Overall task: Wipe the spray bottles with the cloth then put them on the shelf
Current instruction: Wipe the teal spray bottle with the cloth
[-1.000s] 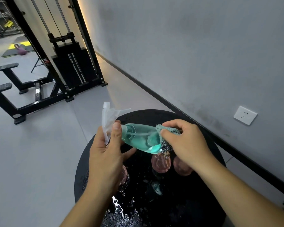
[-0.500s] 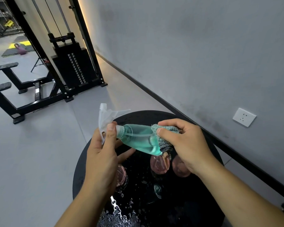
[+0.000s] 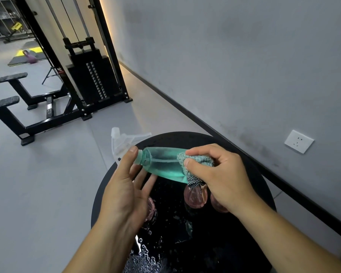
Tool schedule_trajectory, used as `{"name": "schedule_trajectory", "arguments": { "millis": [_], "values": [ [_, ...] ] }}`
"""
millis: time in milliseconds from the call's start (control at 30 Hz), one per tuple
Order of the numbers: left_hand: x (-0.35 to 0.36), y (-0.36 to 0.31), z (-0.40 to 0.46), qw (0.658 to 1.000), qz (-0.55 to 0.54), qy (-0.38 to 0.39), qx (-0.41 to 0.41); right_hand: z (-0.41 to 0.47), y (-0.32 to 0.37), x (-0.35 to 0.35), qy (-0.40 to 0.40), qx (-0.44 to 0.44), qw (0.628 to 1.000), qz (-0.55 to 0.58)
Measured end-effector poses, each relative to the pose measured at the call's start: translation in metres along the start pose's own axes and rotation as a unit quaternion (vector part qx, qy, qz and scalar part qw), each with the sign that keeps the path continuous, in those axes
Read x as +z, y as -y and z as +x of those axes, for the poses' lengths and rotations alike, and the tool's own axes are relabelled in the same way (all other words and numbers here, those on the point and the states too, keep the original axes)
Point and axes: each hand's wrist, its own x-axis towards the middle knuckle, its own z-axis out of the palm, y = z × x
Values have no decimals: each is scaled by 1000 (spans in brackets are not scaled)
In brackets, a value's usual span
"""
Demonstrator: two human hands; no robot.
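Center frame: left hand (image 3: 124, 194) fingers pinch teal spray bottle (image 3: 161, 164) at neck; right hand (image 3: 220, 178) fingers grip cloth (image 3: 195, 160) against btl, over wet black tabletop (image 3: 185, 138).

Above the table: my left hand (image 3: 124, 186) and right hand (image 3: 222, 174) hold the teal spray bottle (image 3: 163, 164) lying crosswise, blocking the middle.
Table top: the round black table (image 3: 250, 174) carries three pink bottles (image 3: 195, 196) standing under my hands, one by my left palm, two below my right.
Near rim: water drops (image 3: 146, 257) and wet patches between my forearms.
Far rim: bare black surface beyond the bottle.
Right side: grey wall (image 3: 244, 66) with a socket (image 3: 299, 141), close to the table.
Left side: open grey floor (image 3: 37, 184).
Far left: black weight machine (image 3: 89, 75) and bench frame (image 3: 14, 107), well apart.
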Motion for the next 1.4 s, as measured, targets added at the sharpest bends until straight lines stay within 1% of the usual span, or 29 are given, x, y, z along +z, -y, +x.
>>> {"name": "schedule_trajectory", "arguments": {
  "millis": [67,167,333,433,567,767,867,1000,1067,1200,1267,1400],
  "values": [
    [1,1,-1,1000,-9,1,-1,0,0,2,-11,6,1000,9],
    [2,2,-2,1000,0,-9,4,-2,-1,2,-5,-4,1000,4],
    [0,3,-1,998,58,-10,-18,-3,-2,1,4,-34,998,-43],
    [1,1,-1,999,43,-14,-24,-3,-2,1,2,-42,997,-64],
    [3,0,-4,999,20,-7,-27,-2,0,-1,-25,-59,995,-78],
    [8,7,-10,998,25,33,-42,-4,7,2,-63,-143,982,-107],
    [7,10,-9,996,11,54,-67,-3,7,5,-57,-184,965,-179],
    [5,11,-8,996,26,66,-53,-4,7,1,12,-153,953,-262],
    [5,13,-10,996,43,71,-44,-5,6,-1,20,-148,948,-282],
    [7,17,-11,995,55,72,-38,-6,7,4,50,-170,939,-294],
    [7,16,-11,995,55,74,-40,-5,5,5,47,-168,940,-293],
    [7,19,-11,995,57,69,-45,1,-2,-1,-4,-138,952,-274]
  ]
}}
